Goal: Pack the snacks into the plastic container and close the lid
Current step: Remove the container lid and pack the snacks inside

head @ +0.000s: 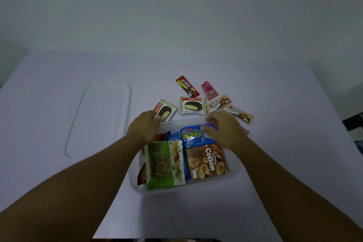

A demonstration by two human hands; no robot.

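Observation:
A clear plastic container [234, 171] stands in front of me, holding a green nut bag [164, 165], a brown Collon box [206, 161], a blue packet [193, 135] and others underneath. My left hand [144, 126] pinches the corner of a Choco Pie [166, 112] at the container's far left rim. My right hand [224, 129] grips the blue packet's far right end inside the container. Beyond the container lie a second Choco Pie [193, 105], a red cookie packet [187, 87], a pink packet [209, 90] and two beige cookie packets [219, 102] [240, 113].
The clear lid [78, 124] lies flat on the white table to the left of the container. A pink item [246, 131] peeks out behind my right hand. Dark objects [353, 125] sit at the table's right edge.

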